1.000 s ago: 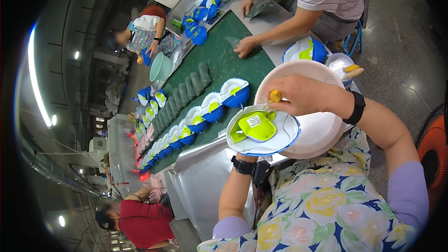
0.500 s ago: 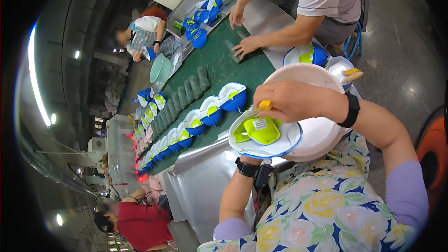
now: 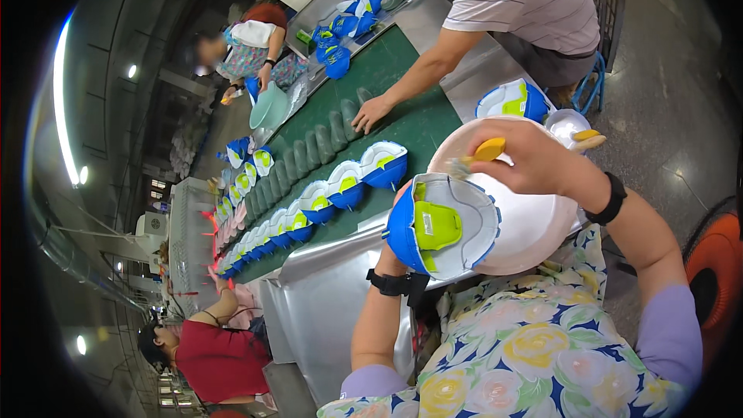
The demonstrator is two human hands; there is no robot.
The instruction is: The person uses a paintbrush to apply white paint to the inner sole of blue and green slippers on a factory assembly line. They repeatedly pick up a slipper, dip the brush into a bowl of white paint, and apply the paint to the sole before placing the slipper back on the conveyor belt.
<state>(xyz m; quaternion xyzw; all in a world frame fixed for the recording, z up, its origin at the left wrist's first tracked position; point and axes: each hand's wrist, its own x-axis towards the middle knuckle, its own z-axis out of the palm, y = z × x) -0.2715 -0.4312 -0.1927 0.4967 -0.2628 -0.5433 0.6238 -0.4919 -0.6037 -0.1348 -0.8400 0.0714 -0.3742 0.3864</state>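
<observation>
My left hand [image 3: 390, 258] holds up a shoe upper [image 3: 474, 220] with a blue outside, white lining and lime-green tongue. Its lining faces me, and most of that hand is hidden behind it. In my right hand [image 3: 530, 159] is a brush [image 3: 489, 149] with a yellow handle, gripped between thumb and fingers. The pale bristles are at the upper's top edge; whether they touch is hard to tell. Below and behind both hands stands a wide pale pink basin [image 3: 534, 224].
On the green conveyor belt [image 3: 418, 120] run a row of similar uppers [image 3: 383, 164] and a row of grey soles [image 3: 309, 147]. A co-worker's hand [image 3: 373, 114] reaches a sole. Right lie another upper [image 3: 503, 101] and a small bowl [image 3: 566, 122]. An orange fan [image 3: 708, 286] stands far right.
The upper has turned more upright, showing its blue side. My right hand has lifted the brush to its top edge. The co-worker's hand has moved left along the belt to the row of soles.
</observation>
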